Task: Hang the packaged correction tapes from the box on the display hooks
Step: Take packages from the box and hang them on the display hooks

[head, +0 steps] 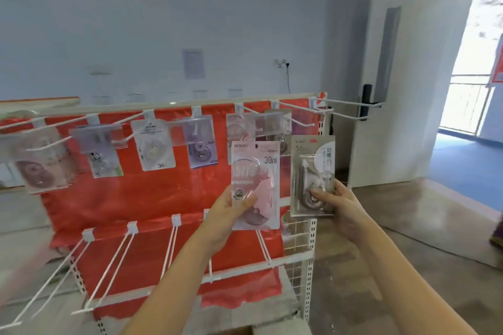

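My left hand (227, 215) grips a pink packaged correction tape (255, 185) marked 30m by its lower left corner and holds it upright before the rack. My right hand (339, 207) grips a grey packaged correction tape (313, 175) marked 36, thumb across its front. Both packs hang in the air just below the upper row of white display hooks (296, 122). Several packs (156, 144) hang on that upper row. The lower row of hooks (174, 247) carries nothing. A corner of the cardboard box (239, 332) shows at the bottom edge.
The rack has a red backing sheet (152, 198) and a white wire side panel (299, 236). One long bare hook (351, 103) juts out at the upper right. A white door (402, 84) stands open to the right, with concrete floor beyond.
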`<control>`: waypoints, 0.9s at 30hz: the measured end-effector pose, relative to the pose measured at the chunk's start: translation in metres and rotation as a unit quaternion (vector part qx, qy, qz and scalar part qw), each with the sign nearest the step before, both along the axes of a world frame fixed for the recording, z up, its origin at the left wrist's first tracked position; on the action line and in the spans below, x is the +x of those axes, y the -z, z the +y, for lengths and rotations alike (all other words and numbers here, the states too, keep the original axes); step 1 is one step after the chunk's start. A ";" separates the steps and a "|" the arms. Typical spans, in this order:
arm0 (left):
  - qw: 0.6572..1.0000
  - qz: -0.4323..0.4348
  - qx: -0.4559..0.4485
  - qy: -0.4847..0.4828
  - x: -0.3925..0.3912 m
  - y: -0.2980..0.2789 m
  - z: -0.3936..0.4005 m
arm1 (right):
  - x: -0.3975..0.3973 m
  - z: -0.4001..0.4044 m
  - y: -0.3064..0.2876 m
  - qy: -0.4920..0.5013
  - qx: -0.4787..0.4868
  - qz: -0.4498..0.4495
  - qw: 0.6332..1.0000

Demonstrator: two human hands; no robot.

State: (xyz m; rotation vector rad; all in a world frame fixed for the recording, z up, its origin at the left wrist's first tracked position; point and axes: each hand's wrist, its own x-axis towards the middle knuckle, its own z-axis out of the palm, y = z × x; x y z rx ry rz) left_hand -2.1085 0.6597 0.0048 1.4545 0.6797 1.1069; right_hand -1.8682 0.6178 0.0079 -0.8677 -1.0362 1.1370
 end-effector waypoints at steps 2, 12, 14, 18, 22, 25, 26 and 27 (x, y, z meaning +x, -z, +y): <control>1.000 -0.006 0.007 -0.015 0.009 -0.001 0.002 | 0.011 0.007 -0.004 -0.014 0.001 0.001 1.000; 0.998 -0.029 0.011 -0.059 0.050 -0.012 0.012 | 0.052 0.042 -0.026 -0.074 -0.010 -0.026 0.997; 0.997 -0.029 0.009 -0.068 0.054 -0.012 0.015 | 0.056 0.048 -0.026 -0.079 -0.013 -0.025 0.996; 0.996 -0.046 -0.005 -0.075 0.057 -0.015 0.020 | 0.060 0.056 -0.027 -0.091 -0.009 -0.037 0.995; 0.996 -0.051 -0.002 -0.078 0.059 -0.015 0.025 | 0.061 0.059 -0.022 -0.102 0.000 -0.043 0.994; 0.995 -0.062 -0.006 -0.073 0.061 -0.015 0.028 | 0.061 0.060 -0.022 -0.108 0.007 -0.066 0.992; 0.995 -0.064 -0.007 -0.074 0.061 -0.015 0.028 | 0.061 0.061 -0.023 -0.107 0.008 -0.071 0.992; 0.995 -0.066 -0.006 -0.076 0.061 -0.014 0.028 | 0.061 0.061 -0.023 -0.106 0.008 -0.074 0.992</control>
